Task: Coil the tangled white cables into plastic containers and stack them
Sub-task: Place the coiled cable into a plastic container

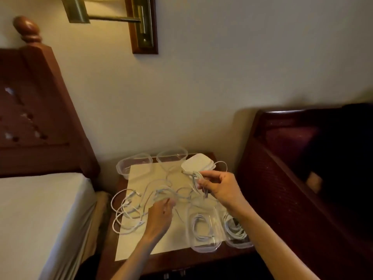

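Tangled white cables (131, 207) lie spread over a pale sheet on the wooden nightstand (181, 261). My left hand (159, 217) pinches a strand of the tangle near its middle. My right hand (220, 188) is raised a little above the sheet, closed on a small bunch of white cable. Two clear plastic containers with coiled cables inside, one (203, 229) beside another (236, 231), sit at the front right. Two bare clear containers, one (133, 164) at the back left and one (171, 155) beside it, stand by the wall. A stack of white lids (196, 163) sits behind my right hand.
A bed with a white sheet (40, 219) and a dark wooden headboard (34, 118) is on the left. A dark armchair (302, 168) stands close on the right. A brass wall lamp (139, 19) hangs above.
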A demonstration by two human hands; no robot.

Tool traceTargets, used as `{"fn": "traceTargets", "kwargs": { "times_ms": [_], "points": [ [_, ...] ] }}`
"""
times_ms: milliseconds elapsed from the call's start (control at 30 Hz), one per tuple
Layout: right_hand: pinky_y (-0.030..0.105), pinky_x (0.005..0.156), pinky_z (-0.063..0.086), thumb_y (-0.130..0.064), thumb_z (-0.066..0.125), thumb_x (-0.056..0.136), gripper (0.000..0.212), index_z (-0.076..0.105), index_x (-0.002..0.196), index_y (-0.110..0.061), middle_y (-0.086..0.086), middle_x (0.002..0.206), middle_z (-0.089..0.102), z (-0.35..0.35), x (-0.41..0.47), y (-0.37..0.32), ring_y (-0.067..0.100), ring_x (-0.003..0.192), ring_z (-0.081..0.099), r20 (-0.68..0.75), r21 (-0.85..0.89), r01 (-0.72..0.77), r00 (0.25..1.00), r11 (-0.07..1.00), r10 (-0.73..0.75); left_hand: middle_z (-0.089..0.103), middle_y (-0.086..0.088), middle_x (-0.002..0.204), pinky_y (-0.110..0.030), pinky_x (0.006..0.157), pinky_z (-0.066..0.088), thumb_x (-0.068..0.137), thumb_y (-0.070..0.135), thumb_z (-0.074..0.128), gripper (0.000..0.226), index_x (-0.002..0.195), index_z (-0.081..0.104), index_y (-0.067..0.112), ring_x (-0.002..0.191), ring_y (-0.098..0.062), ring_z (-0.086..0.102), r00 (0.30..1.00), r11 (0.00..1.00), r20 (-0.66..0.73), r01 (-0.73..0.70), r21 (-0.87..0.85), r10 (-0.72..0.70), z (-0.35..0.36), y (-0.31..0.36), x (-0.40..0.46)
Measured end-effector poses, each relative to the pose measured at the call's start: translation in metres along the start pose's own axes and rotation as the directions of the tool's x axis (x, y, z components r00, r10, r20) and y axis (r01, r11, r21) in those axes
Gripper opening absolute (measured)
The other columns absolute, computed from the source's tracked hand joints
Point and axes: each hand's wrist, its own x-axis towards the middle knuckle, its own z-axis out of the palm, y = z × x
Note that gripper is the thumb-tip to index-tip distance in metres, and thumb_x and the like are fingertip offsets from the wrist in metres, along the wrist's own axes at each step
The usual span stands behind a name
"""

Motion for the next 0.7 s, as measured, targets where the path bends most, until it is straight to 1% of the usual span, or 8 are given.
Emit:
{"fn": "traceTargets", "kwargs": {
  "times_ms": [33,133,233,333,433,533,600,700],
  "points": [
    [0.029,0.071,0.057,-0.007,0.074,0.084,0.025,0.074,0.108,-0.012,0.004,0.077,0.075,0.003,-0.008,0.019,0.015,0.073,0.070,-0.020,-0.119,0.013,1.000,0.993,-0.016,0.065,0.008,0.075,-0.030,0.067,0.049,0.097,0.047,0.043,0.038,0.075,0.063,0.023,0.076,-0.008,0.064,1.000,0.998,0.022,-0.011,0.062,0.010,0.008,-0.016,-0.008],
    [0.027,0.071,0.057,-0.011,0.074,0.081,0.019,0.076,0.099,-0.019,-0.005,0.081,0.075,0.015,-0.032,0.068,0.006,0.077,0.069,-0.050,-0.478,0.114,0.986,0.871,-0.156,0.063,0.011,0.114,-0.026,0.087,0.049,0.098,0.026,0.053,0.022,0.116,0.067,0.024,0.108,-0.009,0.060,0.998,0.991,0.018,-0.064,0.121,0.063,0.022,-0.047,-0.028],
    [0.034,0.055,0.051,-0.007,0.066,0.077,0.018,0.066,0.089,-0.020,-0.006,0.079,0.067,0.025,-0.048,0.110,0.013,0.070,0.063,0.137,-0.783,0.282,0.948,0.554,-0.288,0.056,0.012,0.127,-0.032,0.094,0.050,0.097,0.019,0.056,0.036,0.132,0.055,0.026,0.116,-0.008,0.055,0.990,0.976,0.030,-0.142,0.167,0.139,0.028,-0.060,-0.036],
    [0.026,0.040,0.044,-0.006,0.083,0.052,0.041,0.070,0.088,-0.021,-0.007,0.075,0.066,0.031,-0.053,0.136,0.015,0.065,0.065,0.196,-0.892,0.267,0.956,0.365,-0.221,0.052,0.011,0.130,-0.031,0.094,0.050,0.097,0.017,0.055,0.041,0.136,0.050,0.028,0.116,-0.008,0.054,0.988,0.969,0.055,-0.155,0.192,0.147,0.027,-0.060,-0.039],
    [0.022,0.040,0.042,-0.011,0.093,0.043,0.046,0.070,0.080,-0.024,-0.010,0.074,0.066,0.037,-0.049,0.152,0.012,0.071,0.063,0.183,-0.932,0.215,0.974,0.291,-0.132,0.052,0.012,0.129,-0.031,0.092,0.052,0.095,0.013,0.056,0.045,0.136,0.049,0.032,0.114,-0.006,0.053,0.986,0.970,0.054,-0.167,0.176,0.160,0.026,-0.061,-0.039],
    [0.020,0.054,0.051,-0.012,0.094,0.049,0.037,0.070,0.076,-0.021,-0.004,0.089,0.066,0.040,-0.042,0.159,0.015,0.088,0.063,0.176,-0.925,0.207,0.977,0.318,-0.121,0.051,0.013,0.128,-0.031,0.091,0.052,0.094,0.011,0.057,0.048,0.135,0.048,0.035,0.112,-0.003,0.052,0.984,0.971,0.049,-0.176,0.164,0.170,0.025,-0.065,-0.039],
    [0.025,0.080,0.055,-0.013,0.090,0.058,0.031,0.069,0.081,-0.016,0.006,0.114,0.065,0.040,-0.041,0.156,0.023,0.109,0.062,0.189,-0.907,0.212,0.977,0.364,-0.098,0.050,0.014,0.128,-0.031,0.092,0.052,0.094,0.011,0.057,0.049,0.135,0.048,0.035,0.112,-0.003,0.051,0.984,0.972,0.047,-0.177,0.155,0.171,0.026,-0.066,-0.040],
    [0.036,0.113,0.031,-0.015,0.059,0.093,0.042,0.046,0.132,-0.007,0.018,0.153,0.032,0.038,-0.037,0.153,0.034,0.142,0.030,0.258,-0.900,0.224,0.965,0.373,0.041,0.050,0.015,0.130,-0.032,0.094,0.051,0.095,0.011,0.056,0.048,0.136,0.048,0.034,0.114,-0.004,0.051,0.985,0.975,0.046,-0.173,0.136,0.168,0.027,-0.066,-0.040]
  ]
}}
